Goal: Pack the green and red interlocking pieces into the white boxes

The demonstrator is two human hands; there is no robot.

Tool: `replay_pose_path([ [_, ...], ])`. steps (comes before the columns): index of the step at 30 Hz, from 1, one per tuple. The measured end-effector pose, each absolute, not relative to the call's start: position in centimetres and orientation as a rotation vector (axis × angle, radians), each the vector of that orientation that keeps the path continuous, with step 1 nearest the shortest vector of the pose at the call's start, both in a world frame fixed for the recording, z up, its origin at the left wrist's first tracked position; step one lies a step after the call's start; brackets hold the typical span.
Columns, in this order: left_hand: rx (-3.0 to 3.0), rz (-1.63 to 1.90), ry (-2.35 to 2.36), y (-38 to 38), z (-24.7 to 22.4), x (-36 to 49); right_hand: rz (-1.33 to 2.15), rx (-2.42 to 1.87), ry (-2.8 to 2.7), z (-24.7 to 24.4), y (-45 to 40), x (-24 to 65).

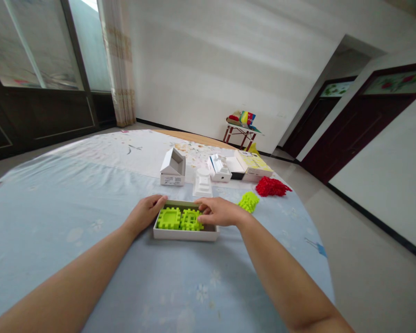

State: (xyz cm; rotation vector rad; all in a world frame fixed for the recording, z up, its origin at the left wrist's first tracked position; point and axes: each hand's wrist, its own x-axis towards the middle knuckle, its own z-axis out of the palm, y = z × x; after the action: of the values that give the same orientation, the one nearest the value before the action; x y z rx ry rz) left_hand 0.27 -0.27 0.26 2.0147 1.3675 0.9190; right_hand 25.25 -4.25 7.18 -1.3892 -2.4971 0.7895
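Note:
A shallow white box point(185, 235) lies open on the table before me. Inside, bright green notched building blocks sit side by side: a block with a plain square face point(169, 218) at the left and a block with a lattice face point(190, 220) beside it. My left hand point(146, 212) grips the box at its far left corner. Over the right part of the box, my right hand point(222, 211) has its bent fingers on the right edge of the lattice block. Its palm hides part of the box's right end.
To the right lie a pile of green pieces point(249, 201) and a red heap point(272, 187). Farther back stand an open white carton point(173, 167), a white moulded tray point(203, 182), another small white box point(219, 168) and a yellow-and-white box point(253, 163). A patterned cloth point(118, 273) covers the table.

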Motion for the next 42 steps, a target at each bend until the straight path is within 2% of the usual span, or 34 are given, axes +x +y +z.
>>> replay_pose_path([
  [26, 1.877, 0.93, 1.383, -0.7, 1.2, 0.7, 0.535, -1.271, -2.324, 6.7, -7.4, 25.3],
  [34, 1.891, 0.927, 1.425, -0.6, 1.3, 0.6, 0.25, -1.669, -2.157, 5.5, -5.5, 33.5],
  [42, 1.866, 0.939, 1.43, -0.7, 1.4, 0.6, 0.135, -1.98, -2.364, 2.4, -4.4, 34.2],
])
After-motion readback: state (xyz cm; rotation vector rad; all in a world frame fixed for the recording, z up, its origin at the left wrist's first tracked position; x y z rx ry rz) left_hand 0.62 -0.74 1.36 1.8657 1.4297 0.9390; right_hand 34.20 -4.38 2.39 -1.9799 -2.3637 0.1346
